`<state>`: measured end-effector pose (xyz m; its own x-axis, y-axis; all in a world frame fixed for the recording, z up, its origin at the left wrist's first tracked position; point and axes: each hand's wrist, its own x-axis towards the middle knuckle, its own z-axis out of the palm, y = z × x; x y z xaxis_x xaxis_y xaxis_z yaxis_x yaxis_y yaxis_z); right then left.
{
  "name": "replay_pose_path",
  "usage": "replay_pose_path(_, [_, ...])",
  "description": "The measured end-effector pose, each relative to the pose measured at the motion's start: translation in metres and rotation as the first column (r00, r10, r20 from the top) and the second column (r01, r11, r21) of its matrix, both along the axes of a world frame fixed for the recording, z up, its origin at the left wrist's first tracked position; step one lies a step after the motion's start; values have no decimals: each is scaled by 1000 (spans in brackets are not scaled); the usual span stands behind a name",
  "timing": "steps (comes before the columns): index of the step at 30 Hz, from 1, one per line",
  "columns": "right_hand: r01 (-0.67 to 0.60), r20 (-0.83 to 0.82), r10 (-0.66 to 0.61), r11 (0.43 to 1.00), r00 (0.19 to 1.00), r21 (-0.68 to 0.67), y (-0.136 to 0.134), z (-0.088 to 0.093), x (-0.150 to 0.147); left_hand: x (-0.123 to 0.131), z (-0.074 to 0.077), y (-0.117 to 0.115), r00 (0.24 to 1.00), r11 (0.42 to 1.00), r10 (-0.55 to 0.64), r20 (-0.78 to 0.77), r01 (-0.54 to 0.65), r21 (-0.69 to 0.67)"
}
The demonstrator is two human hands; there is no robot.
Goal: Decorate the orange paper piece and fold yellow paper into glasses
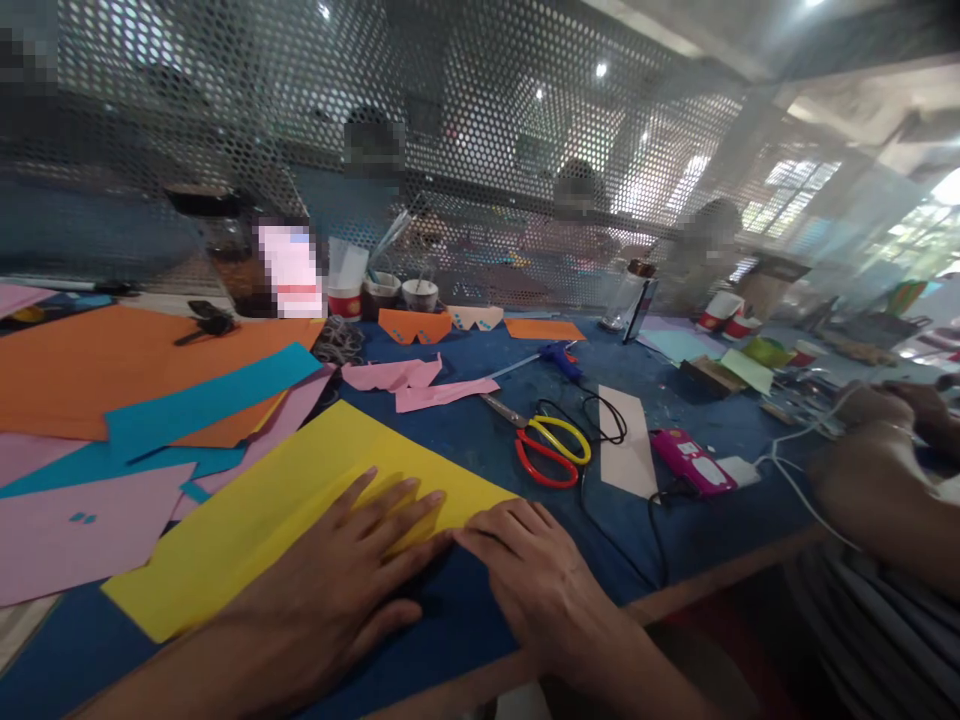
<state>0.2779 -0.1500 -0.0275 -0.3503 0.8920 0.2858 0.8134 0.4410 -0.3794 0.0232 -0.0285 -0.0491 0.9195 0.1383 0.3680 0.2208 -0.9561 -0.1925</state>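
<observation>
From where I stand, a pink sheet (82,540) lies leftmost, just beside the yellow sheet (277,500) on the blue bench (465,625). The yellow one looks like light, thin card: bendy, a bit springy, easily creased, and likely to slide unless pressed down. I'd hold it by its edges, with a flat palm steadying the middle. The left hand (356,560) does just that, fingers spread across it, gripping nothing. The right hand (536,565) has its fingers drawn together at the sheet's right end; whether they pinch it, I can't tell. Farther right lie scissors (546,448), apart from both hands.
</observation>
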Motion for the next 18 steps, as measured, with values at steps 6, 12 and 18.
replay_pose_path(6, [6,-11,-6,1000,1000,28,2,-5,1,-3,6,0,999,996,-1,-43,-3,-84])
replay_pose_path(12, [13,-13,-12,999,1000,32,2,-7,1,-13,4,4,998,999,-34,-55,36,30])
replay_pose_path(18, [17,-15,-17,999,1000,33,2,-6,1,-30,4,5,1000,998,2,-29,-4,-56])
